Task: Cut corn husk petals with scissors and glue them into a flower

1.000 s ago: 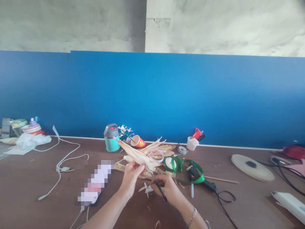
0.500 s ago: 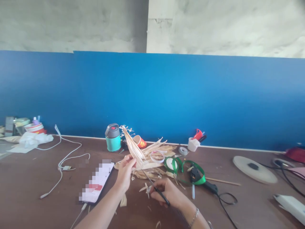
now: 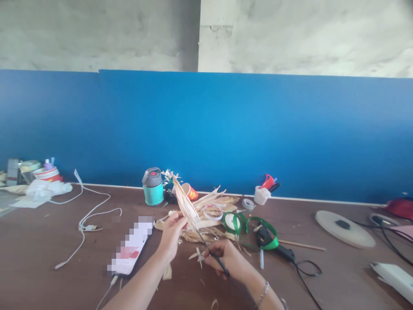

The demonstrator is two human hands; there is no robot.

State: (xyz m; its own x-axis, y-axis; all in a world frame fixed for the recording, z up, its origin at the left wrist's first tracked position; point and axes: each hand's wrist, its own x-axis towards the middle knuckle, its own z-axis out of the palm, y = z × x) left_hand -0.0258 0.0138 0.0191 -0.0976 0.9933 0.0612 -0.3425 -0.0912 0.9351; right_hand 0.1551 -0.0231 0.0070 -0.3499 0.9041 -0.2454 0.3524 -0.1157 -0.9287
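Observation:
My left hand pinches a dry, pale corn husk that stands up and leans left. My right hand is closed around dark-handled scissors, whose thin blades point up and left to the husk's lower edge. Whether the blades are apart cannot be made out. Behind my hands lies a heap of more corn husks. Small cut husk pieces lie on the table by my right fingers.
Right of the husks lie a green ribbon roll and a black glue gun with its cord. A phone lies left of my left arm, near white cables. A teal flask stands behind.
The husk in my left hand has shifted slightly right and down, its top tilting right. The scissor blades now point a little more steeply upward at its lower edge.

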